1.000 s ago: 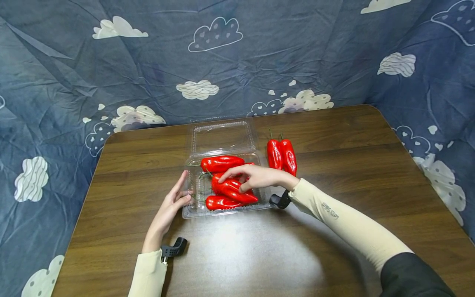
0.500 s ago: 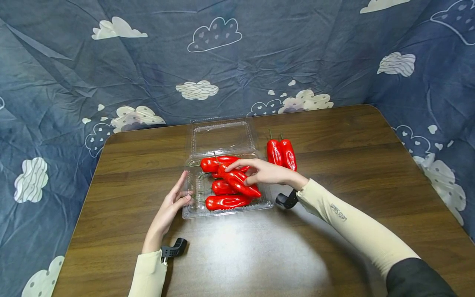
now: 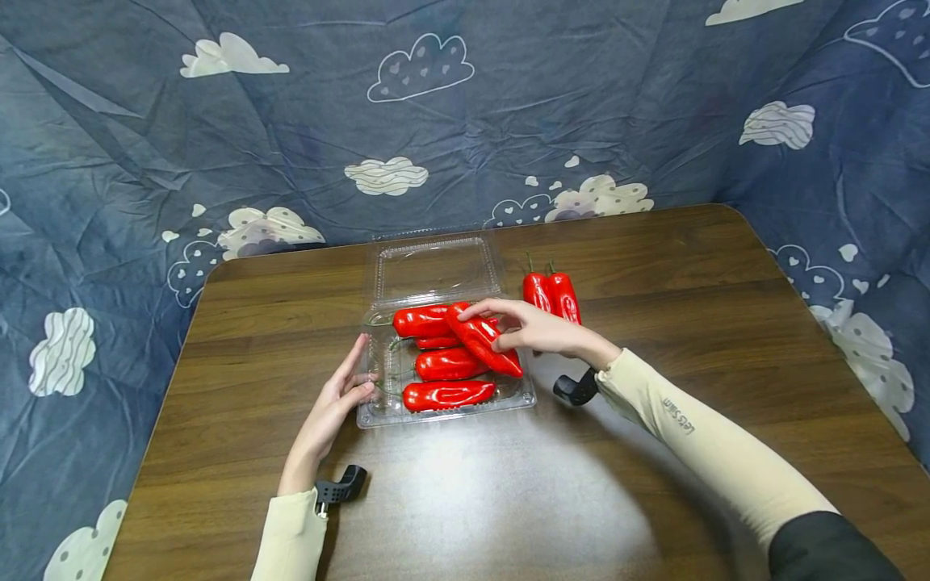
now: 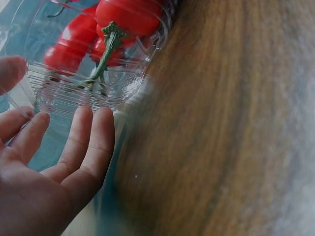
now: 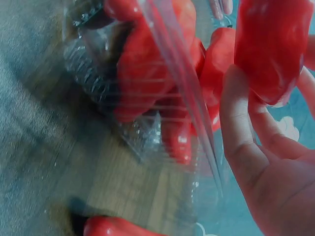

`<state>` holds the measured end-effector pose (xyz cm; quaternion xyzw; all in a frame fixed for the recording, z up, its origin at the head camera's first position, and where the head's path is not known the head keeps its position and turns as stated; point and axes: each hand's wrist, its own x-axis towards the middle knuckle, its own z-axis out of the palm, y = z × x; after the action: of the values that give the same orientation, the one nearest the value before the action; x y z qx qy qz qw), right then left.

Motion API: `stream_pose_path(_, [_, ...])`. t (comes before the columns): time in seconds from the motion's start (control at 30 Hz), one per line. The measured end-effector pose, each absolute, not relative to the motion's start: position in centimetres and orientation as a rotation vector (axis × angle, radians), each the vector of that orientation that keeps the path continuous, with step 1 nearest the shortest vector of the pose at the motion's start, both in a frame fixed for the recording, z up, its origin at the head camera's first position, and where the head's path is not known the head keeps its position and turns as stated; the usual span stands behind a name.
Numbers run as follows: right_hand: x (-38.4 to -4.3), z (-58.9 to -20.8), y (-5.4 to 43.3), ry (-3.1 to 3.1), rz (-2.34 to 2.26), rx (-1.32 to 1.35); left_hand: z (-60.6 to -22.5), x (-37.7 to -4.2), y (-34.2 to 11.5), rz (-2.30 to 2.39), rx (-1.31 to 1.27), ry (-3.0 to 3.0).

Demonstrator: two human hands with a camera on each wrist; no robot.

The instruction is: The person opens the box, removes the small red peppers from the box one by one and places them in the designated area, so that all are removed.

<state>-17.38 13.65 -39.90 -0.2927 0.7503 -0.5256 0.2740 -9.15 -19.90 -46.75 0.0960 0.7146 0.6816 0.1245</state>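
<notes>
My right hand holds a red pepper over the right part of a clear plastic box, thumb on one side and fingers on the other. The pepper slants across those under it; in the right wrist view this held pepper is close up, above the box's wall. Several red peppers lie in the box, among them a front pepper and a middle pepper, stems to the left. At the box's left end my left hand rests its extended fingertips against the ribbed wall.
The box's lid lies folded back toward the table's far edge. Two more red peppers, a left one and a right one, lie side by side right of the box, partly behind my right hand. Blue patterned cloth hangs behind the wooden table.
My right hand has lifted the pepper from the pile, shifting it right and back and turning it more steeply. The peppers beneath have come into view. My left hand stays put.
</notes>
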Motion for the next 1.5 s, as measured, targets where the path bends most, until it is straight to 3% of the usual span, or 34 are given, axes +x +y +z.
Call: stream_pose_path(1.5, [-18.2, -40.9, 20.1, 2.199, -1.549, -0.519, -46.5, -9.2, -20.0, 1.990, 0.330, 2.067])
